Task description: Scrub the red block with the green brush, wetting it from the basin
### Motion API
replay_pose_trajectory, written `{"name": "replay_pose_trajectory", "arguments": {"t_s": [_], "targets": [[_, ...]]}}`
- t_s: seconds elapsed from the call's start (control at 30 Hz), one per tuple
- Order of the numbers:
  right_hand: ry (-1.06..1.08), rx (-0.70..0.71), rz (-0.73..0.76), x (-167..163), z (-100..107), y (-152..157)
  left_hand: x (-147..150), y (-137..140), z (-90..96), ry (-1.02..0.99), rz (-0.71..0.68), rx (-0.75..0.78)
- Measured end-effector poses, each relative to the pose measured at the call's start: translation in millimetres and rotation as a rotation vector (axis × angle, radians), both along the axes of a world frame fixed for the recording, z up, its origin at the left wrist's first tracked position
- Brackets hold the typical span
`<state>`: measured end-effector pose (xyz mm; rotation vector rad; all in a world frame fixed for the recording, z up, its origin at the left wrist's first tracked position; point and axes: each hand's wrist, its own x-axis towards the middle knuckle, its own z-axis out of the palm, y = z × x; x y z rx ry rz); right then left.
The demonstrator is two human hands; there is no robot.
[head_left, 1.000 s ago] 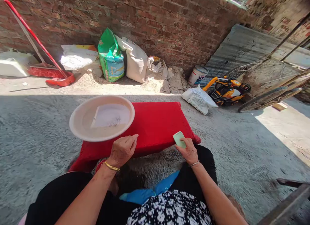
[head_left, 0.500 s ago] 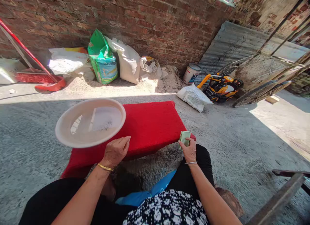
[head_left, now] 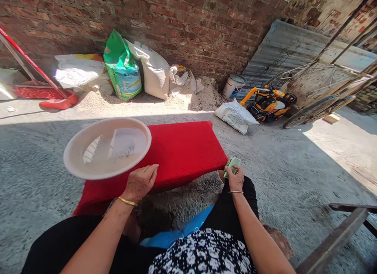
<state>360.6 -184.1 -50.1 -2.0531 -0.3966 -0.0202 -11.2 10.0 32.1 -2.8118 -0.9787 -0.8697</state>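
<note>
My right hand (head_left: pixel 236 180) grips a pale green scrub brush (head_left: pixel 233 167) at the right end of a red cloth (head_left: pixel 182 148). The brush is tilted on edge, its bristles facing left against the cloth's near right corner. The cloth lies over a low bench-like support and hangs down its near side. At the near edge of the cloth, my left hand (head_left: pixel 141 182) is closed with the knuckles up; what its curled fingers hold, if anything, is hidden. Beyond that hand, a wide pale basin (head_left: pixel 73 160) with clear water stands on the left part of the cloth.
Along the brick wall stand a green sack (head_left: pixel 123 75), a white sack (head_left: pixel 154 71) and a paint bucket (head_left: pixel 233 87). A red broom (head_left: pixel 35 89) leans at far left. Right of centre are a yellow toy digger (head_left: pixel 269 105) and a wheeled cart (head_left: pixel 321 93). A wooden frame (head_left: pixel 338 238) stands close by at lower right.
My right hand has shifted slightly right with the scrub brush, which has tilted more to the right. My left hand stays closed in about the same place.
</note>
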Motion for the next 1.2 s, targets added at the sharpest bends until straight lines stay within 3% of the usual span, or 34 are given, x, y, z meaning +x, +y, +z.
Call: {"name": "replay_pose_trajectory", "arguments": {"t_s": [0.13,0.33,0.67,0.87,1.2], "targets": [[0.125,0.046,-0.06,2,-5,5,0,0,-0.2,0.021,0.005,0.032],[0.405,0.356,-0.2,-3,-9,8,-1,0,3.4,0.02,-0.002,0.018],[0.696,0.497,-0.048,-49,-3,-1,-1,-2,3.4,0.063,-0.011,0.029],[0.78,0.625,-0.049,-65,-2,29,1,-4,0.8,0.131,-0.013,-0.024],[0.7,0.602,-0.102,-66,-23,38,0,-3,-4.0,0.204,-0.004,-0.093]]}}
